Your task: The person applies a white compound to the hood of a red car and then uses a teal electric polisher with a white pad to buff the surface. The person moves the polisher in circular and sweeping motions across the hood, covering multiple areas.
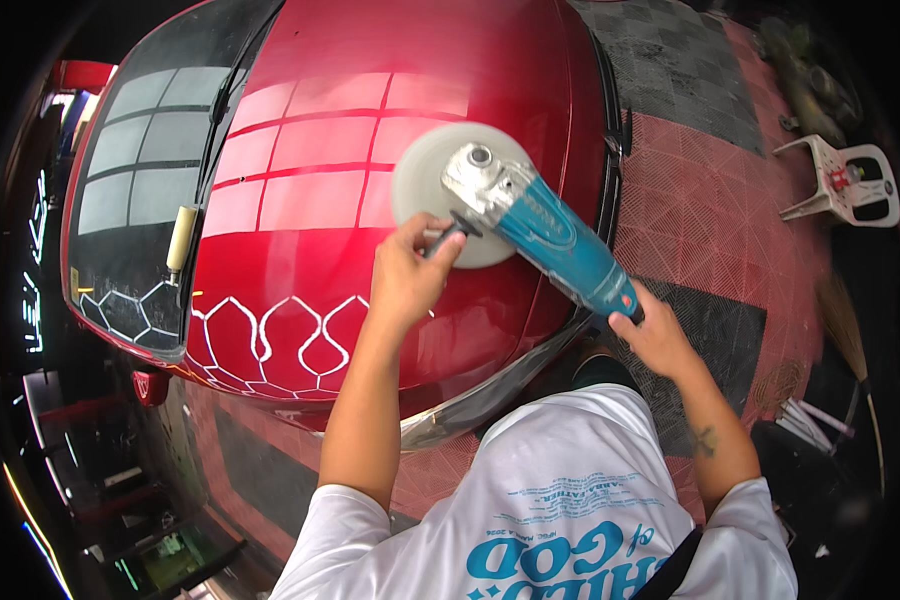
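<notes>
A teal car polisher (560, 240) with a scuffed metal head lies across the glossy red hood (310, 170) of a car. Its round whitish pad (420, 180) rests against the paint, its rim slightly blurred. My left hand (410, 270) is closed round the black side handle (452, 236) by the polisher's head. At the rear end of the body, my right hand (655, 330) wraps round the grip, with an orange-red spot showing beside the fingers. Ceiling lights reflect in the hood as a grid and as white hexagon lines.
A pale roller-shaped bottle (181, 240) lies at the base of the windshield (140, 130). Right of the car, a white plastic chair (845, 180) with a small red item stands on red and grey floor tiles (690, 200). A broom (850, 330) is at the far right.
</notes>
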A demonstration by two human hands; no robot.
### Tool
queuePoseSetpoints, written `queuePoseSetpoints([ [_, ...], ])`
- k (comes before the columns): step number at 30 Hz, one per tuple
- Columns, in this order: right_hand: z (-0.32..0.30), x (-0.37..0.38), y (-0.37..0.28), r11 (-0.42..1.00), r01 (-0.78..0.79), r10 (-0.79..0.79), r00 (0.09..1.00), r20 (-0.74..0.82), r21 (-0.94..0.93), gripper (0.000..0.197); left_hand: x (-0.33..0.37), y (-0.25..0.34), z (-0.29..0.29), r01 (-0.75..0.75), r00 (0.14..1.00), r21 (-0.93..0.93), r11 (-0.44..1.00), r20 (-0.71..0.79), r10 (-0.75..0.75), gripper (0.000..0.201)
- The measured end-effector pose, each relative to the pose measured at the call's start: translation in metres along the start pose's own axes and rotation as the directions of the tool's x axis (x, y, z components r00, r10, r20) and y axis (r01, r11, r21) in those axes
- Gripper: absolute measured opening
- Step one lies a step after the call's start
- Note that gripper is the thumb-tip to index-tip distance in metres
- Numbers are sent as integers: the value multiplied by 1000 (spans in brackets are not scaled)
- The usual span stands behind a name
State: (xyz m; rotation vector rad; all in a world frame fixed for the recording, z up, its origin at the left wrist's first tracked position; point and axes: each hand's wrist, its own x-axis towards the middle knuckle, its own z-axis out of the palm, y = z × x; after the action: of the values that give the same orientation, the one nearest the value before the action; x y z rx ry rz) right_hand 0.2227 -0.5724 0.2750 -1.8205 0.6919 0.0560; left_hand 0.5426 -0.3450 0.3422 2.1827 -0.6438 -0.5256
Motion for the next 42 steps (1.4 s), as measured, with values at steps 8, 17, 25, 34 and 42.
queuePoseSetpoints([
  [8,-33,56,-21,998,12,-8,998,62,-57,74,25,49,-14,211,976,76,975,36,-214,35],
  [17,7,-24,23,999,39,-44,990,134,35,80,-82,38,-5,212,976,203,956,13,-219,34],
  [25,47,-87,32,999,30,-23,976,215,-27,79,-166,15,-24,225,972,217,950,19,-235,37],
  [34,99,-99,-51,997,53,-26,912,410,-55,78,-240,-47,-103,282,944,15,959,-184,-274,34],
  [42,95,-77,-57,976,172,-117,931,346,-132,79,-196,-63,-102,276,932,-217,936,-179,-316,30],
])
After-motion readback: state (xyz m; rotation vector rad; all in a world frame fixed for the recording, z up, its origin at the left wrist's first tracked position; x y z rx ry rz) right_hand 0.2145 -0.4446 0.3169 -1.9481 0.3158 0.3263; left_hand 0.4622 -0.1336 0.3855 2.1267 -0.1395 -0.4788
